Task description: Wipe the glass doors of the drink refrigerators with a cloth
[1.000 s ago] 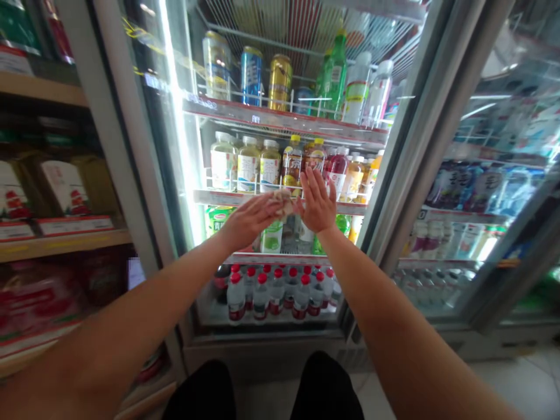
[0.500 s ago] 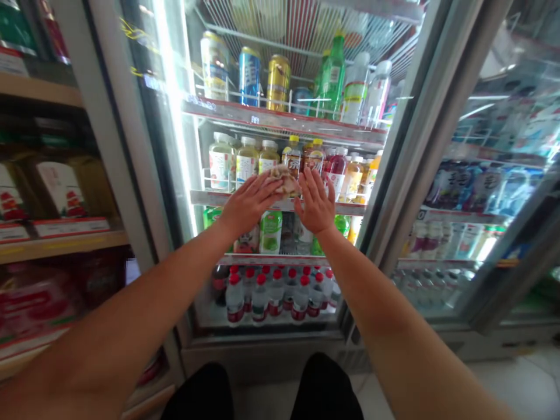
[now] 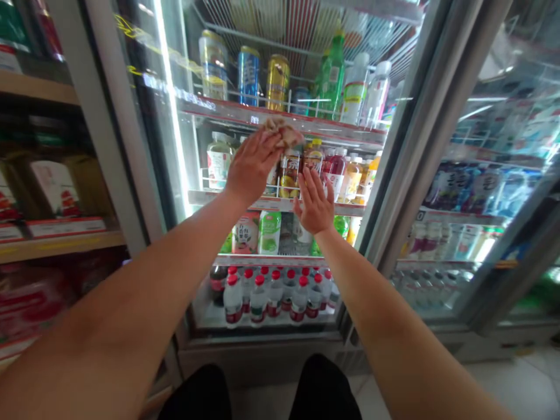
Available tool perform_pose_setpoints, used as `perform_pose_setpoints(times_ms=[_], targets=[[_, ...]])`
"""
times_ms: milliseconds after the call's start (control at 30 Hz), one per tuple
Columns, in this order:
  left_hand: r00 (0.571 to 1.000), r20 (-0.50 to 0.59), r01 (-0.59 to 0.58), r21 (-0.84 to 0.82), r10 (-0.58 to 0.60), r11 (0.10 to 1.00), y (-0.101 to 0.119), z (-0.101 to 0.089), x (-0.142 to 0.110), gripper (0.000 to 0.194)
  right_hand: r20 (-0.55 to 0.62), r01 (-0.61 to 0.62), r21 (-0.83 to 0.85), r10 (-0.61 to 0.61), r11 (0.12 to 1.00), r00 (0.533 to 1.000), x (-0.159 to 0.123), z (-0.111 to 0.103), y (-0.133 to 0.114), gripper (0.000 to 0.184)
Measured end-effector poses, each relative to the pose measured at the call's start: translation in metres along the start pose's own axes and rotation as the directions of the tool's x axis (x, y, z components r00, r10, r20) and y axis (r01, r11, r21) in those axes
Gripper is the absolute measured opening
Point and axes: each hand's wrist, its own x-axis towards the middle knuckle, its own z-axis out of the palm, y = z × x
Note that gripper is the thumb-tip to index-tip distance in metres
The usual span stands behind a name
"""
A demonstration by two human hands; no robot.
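My left hand (image 3: pixel 250 167) presses a crumpled beige cloth (image 3: pixel 283 130) against the glass door (image 3: pixel 192 175) of a drinks fridge, level with the red-edged upper shelf (image 3: pixel 332 129). My right hand (image 3: pixel 315 205) lies flat on the same glass a little lower, fingers spread and pointing up, holding nothing. Behind the glass stand tall cans (image 3: pixel 277 81), green bottles (image 3: pixel 333 73), tea and juice bottles (image 3: pixel 336 169) and red-capped water bottles (image 3: pixel 273 294).
Wooden shelves (image 3: pixel 61 239) with boxed goods run along the left. A second glass-door fridge (image 3: pixel 490 192) stands to the right, past a grey door frame (image 3: pixel 420 134). Pale floor tiles (image 3: pixel 529 385) show at bottom right, my dark trouser legs (image 3: pixel 326 391) at the bottom.
My left hand has slid the cloth up the glass, from the middle shelf's level to the upper shelf's edge. My right hand has stayed in place.
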Motion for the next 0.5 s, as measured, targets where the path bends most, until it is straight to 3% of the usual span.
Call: perform_pose_setpoints(times_ms=[67, 167, 267, 367, 500], targets=[[0.994, -0.060, 0.097, -0.001, -0.097, 0.995, -0.008, 0.003, 0.013, 0.043, 0.000, 0.008, -0.017, -0.008, 1.000, 1.000, 0.000, 0.000, 0.000, 0.059], [0.986, -0.057, 0.157, -0.049, -0.159, 0.986, 0.002, 0.013, 0.023, 0.045, 0.015, 0.007, -0.028, -0.006, 1.000, 1.000, 0.000, -0.001, 0.000, 0.058], [0.998, 0.042, 0.056, -0.108, -0.052, 0.993, 0.019, 0.018, 0.021, 0.042, 0.025, -0.002, -0.021, 0.003, 1.000, 1.000, 0.001, -0.002, 0.000, 0.058], [0.997, 0.077, 0.002, -0.116, 0.007, 0.993, 0.017, 0.012, 0.025, 0.042, 0.027, 0.001, -0.015, 0.000, 1.000, 1.000, 0.001, -0.003, -0.001, 0.058], [0.987, -0.022, 0.156, -0.109, -0.160, 0.982, 0.002, 0.007, 0.045, 0.045, 0.030, 0.000, -0.007, 0.000, 1.000, 1.000, 0.001, -0.005, -0.002, 0.058]])
